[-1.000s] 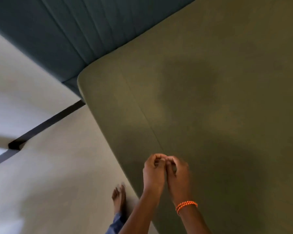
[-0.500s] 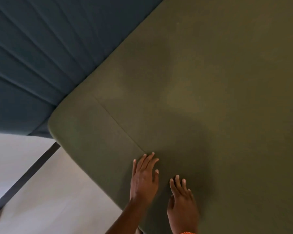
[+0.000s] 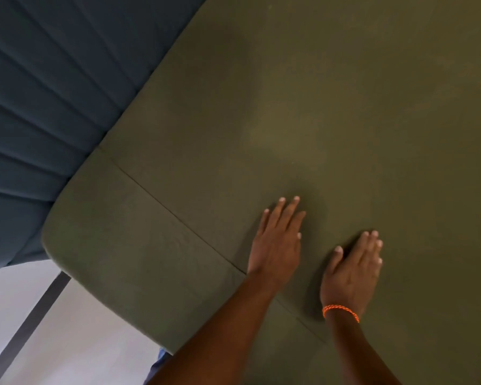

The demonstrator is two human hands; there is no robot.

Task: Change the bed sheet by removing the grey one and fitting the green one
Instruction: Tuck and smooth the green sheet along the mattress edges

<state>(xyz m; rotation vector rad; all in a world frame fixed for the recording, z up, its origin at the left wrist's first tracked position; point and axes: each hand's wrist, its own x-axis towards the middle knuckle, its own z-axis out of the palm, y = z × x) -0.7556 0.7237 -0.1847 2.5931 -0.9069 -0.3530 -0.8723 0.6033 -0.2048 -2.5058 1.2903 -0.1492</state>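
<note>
A: While the green sheet (image 3: 317, 120) already covers the whole mattress in view, from the corner at eight o'clock up to the dark blue headboard (image 3: 53, 93) at ten o'clock, which step would you say this is?

B: I judge it the smoothing at the end. No grey sheet shows anywhere, and the green one looks taut, with a seam running from nine o'clock down toward five.

A: And the hands?

B: Both lie flat on the sheet, fingers straight and close together, gripping nothing. The left hand (image 3: 275, 245) sits just past the seam near the middle; the right hand (image 3: 353, 268), with an orange bracelet (image 3: 340, 311) at the wrist, rests just beside it toward four o'clock.

A: So the sheet lies under both palms and spreads away on every side.

B: Yes. The next move, I'd guess, calls for sweeping the palms outward toward one o'clock to press out slack, then checking the corner tuck. The pale floor (image 3: 67, 329) shows at seven o'clock.
</note>
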